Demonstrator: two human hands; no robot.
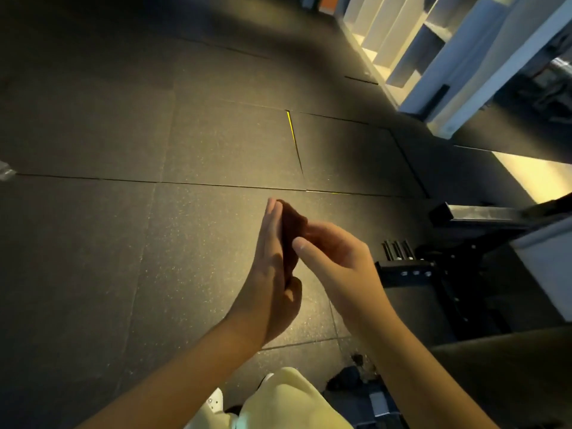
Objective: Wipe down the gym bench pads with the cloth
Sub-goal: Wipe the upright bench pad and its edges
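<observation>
- My left hand (272, 264) presses flat on the cloth (294, 224); my right hand (337, 258) curls round it.
- Readying it, I judge; next, reach the bench pad (507, 382).

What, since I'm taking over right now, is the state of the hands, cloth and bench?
Left hand: flat, straight fingers pressed against the dark cloth.
Right hand: fingers curled round the cloth.
The cloth is held mid-air over the floor, apart from the bench pad at lower right.
Done: no wiping shows.
Left: carry the cloth to the pad and wipe.
</observation>
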